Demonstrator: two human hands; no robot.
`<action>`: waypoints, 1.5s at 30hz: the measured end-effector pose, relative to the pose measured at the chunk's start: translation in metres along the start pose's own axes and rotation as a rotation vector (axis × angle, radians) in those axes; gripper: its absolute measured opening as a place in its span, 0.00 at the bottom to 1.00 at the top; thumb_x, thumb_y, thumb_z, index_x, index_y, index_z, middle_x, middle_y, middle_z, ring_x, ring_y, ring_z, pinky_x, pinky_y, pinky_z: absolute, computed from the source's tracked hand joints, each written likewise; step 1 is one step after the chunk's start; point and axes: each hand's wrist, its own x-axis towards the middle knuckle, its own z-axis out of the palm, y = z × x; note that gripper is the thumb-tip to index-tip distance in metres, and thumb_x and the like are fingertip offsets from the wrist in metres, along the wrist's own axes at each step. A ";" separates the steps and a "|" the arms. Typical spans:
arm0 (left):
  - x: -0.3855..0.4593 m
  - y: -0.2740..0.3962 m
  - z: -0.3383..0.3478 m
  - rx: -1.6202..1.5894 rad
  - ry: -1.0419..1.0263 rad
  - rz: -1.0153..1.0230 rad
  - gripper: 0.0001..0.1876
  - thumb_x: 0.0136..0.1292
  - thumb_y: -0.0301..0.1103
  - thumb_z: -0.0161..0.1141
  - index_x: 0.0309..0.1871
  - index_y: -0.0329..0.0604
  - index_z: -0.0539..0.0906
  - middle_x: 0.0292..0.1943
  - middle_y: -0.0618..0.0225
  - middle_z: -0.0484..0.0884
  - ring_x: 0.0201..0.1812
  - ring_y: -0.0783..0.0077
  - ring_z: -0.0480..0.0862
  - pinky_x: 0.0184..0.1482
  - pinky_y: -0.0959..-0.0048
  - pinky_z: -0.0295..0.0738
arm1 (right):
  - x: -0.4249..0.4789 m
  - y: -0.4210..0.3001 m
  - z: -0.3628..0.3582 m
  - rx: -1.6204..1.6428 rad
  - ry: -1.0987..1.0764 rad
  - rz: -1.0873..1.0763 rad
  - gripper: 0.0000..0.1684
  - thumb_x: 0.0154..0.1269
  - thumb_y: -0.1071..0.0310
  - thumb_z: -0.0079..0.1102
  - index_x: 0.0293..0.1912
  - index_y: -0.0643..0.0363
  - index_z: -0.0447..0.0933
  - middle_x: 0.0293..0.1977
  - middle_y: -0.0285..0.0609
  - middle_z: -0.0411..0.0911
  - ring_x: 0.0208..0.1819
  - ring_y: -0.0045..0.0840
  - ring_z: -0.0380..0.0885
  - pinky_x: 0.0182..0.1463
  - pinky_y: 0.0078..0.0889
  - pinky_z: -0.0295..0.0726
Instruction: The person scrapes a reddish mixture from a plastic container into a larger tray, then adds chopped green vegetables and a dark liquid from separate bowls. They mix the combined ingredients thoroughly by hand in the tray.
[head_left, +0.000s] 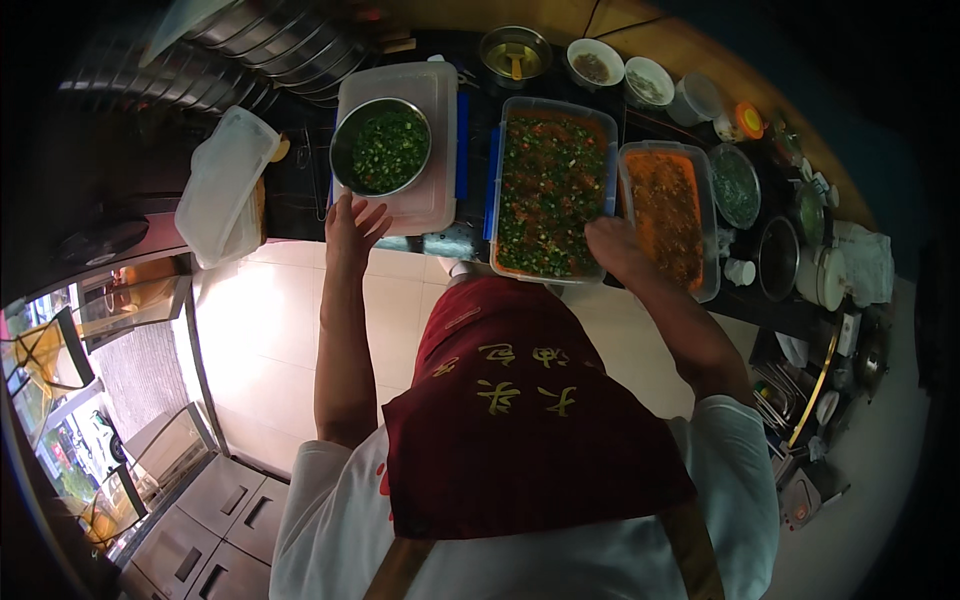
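Chopped green onions (390, 152) lie in a round steel bowl (426, 165), which stands on a lidded plastic container (442, 202) with blue clips. At the bowl's near rim is my left hand (355, 223), its fingers spread; whether the thumb touches the rim is unclear. My right hand (613, 244) is at the near right corner of an uncovered plastic container (611, 142) filled with a red mixture topped with chopped greens. Its fingers are bent and partly hidden, so their hold cannot be made out. Right of it stands another plastic container (709, 217) of orange-red mixture.
Stacked steel steamers (277, 45) and translucent plastic lids (225, 187) are at the left. A bowl of yellow oil (517, 60) with a brush, white bowls (595, 64) and several tubs line the counter's back and right. Drawers (225, 495) stand lower left.
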 end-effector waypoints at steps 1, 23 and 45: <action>0.013 -0.007 -0.010 0.016 -0.036 -0.019 0.31 0.74 0.50 0.57 0.66 0.32 0.65 0.60 0.45 0.73 0.54 0.47 0.84 0.52 0.53 0.87 | -0.006 -0.003 -0.005 -0.017 -0.046 0.003 0.06 0.60 0.76 0.61 0.27 0.60 0.82 0.28 0.49 0.82 0.33 0.41 0.85 0.36 0.46 0.84; 0.014 0.015 0.043 0.283 -0.305 0.192 0.28 0.73 0.30 0.41 0.75 0.41 0.53 0.66 0.46 0.68 0.60 0.52 0.80 0.52 0.57 0.89 | -0.065 -0.055 -0.068 0.281 0.442 0.004 0.21 0.66 0.74 0.59 0.58 0.67 0.74 0.55 0.57 0.74 0.58 0.46 0.75 0.58 0.47 0.80; -0.087 -0.034 0.064 0.501 -0.393 0.088 0.28 0.77 0.46 0.40 0.77 0.49 0.58 0.66 0.47 0.70 0.62 0.51 0.79 0.48 0.57 0.89 | 0.078 -0.172 -0.094 0.697 0.258 -0.289 0.26 0.63 0.53 0.56 0.59 0.50 0.79 0.62 0.45 0.74 0.63 0.42 0.74 0.70 0.44 0.69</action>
